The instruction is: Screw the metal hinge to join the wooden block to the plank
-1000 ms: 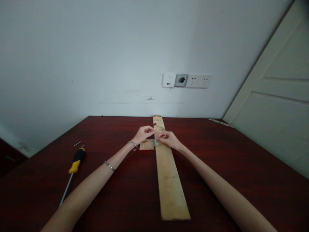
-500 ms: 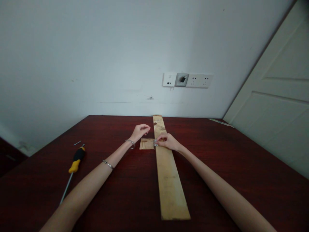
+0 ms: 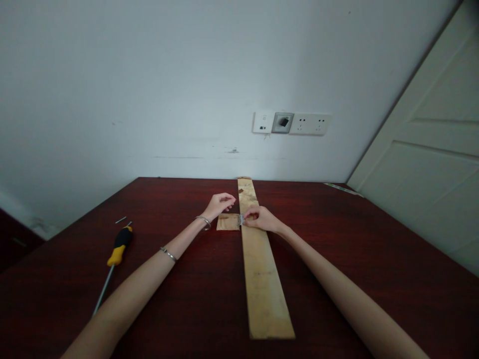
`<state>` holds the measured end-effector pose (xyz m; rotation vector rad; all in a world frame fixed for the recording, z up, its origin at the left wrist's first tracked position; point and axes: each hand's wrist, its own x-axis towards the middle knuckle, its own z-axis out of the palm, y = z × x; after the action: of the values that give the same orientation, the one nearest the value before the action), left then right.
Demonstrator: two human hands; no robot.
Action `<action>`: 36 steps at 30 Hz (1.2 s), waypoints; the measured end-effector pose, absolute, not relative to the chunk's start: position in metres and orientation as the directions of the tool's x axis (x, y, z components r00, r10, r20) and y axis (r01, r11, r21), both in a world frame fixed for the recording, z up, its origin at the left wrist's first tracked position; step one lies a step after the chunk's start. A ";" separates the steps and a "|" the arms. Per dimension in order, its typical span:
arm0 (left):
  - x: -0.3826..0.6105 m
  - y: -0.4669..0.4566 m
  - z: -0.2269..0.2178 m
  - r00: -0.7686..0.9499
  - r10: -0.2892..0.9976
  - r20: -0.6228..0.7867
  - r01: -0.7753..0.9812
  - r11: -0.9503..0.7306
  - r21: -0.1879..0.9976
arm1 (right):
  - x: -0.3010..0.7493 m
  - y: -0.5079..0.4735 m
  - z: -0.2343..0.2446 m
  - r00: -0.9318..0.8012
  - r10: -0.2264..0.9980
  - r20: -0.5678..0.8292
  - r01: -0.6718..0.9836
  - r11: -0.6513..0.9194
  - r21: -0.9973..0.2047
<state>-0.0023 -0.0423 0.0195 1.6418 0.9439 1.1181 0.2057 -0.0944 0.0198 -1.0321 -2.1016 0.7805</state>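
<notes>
The right hand (image 3: 262,219) pinches the hinge (image 3: 241,219) where plank (image 3: 262,279) meets small block (image 3: 227,222) on the counter (image 3: 179,299); the left hand (image 3: 220,203) hovers, grip curled, contents unclear. The screwdriver (image 3: 119,245) lies untouched, so fastening looks undone.

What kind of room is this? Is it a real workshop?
Probably an ordinary indoor room, not a workshop: there is a plain white wall with sockets, a panelled door and a dark red table. Only a plank, a hinge and a screwdriver hint at handiwork.
</notes>
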 end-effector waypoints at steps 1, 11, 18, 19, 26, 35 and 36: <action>-0.003 -0.042 0.019 0.296 0.921 0.253 0.101 -0.294 0.951 | 0.206 -0.094 0.020 -0.470 0.833 0.291 0.440 0.507 -0.741; -0.004 -0.041 0.017 0.299 0.923 0.242 0.109 -0.284 0.952 | 0.209 -0.091 0.020 -0.448 0.864 0.229 0.441 0.436 -0.784; -0.003 -0.045 0.024 0.291 0.922 0.256 0.104 -0.296 0.949 | 0.211 -0.088 0.018 -0.427 0.879 0.212 0.406 0.396 -0.824; -0.004 -0.046 0.029 0.287 0.919 0.270 0.100 -0.309 0.946 | 0.211 -0.087 0.017 -0.420 0.882 0.214 0.400 0.391 -0.829; -0.023 -0.062 0.086 0.203 0.896 0.395 0.060 -0.414 0.908 | 0.212 -0.085 0.013 -0.430 0.877 0.214 0.399 0.397 -0.827; -0.062 -0.063 0.123 0.117 0.901 0.417 0.074 -0.427 0.901 | 0.206 -0.088 0.011 -0.487 0.827 0.281 0.420 0.504 -0.754; -0.065 -0.062 0.124 0.111 0.900 0.421 0.080 -0.430 0.899 | 0.205 -0.088 0.011 -0.492 0.821 0.289 0.421 0.515 -0.747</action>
<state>-0.0647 -0.0622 0.1236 1.6494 0.9733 1.4024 0.2054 -0.0880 0.0115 -1.0080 -2.1156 0.8055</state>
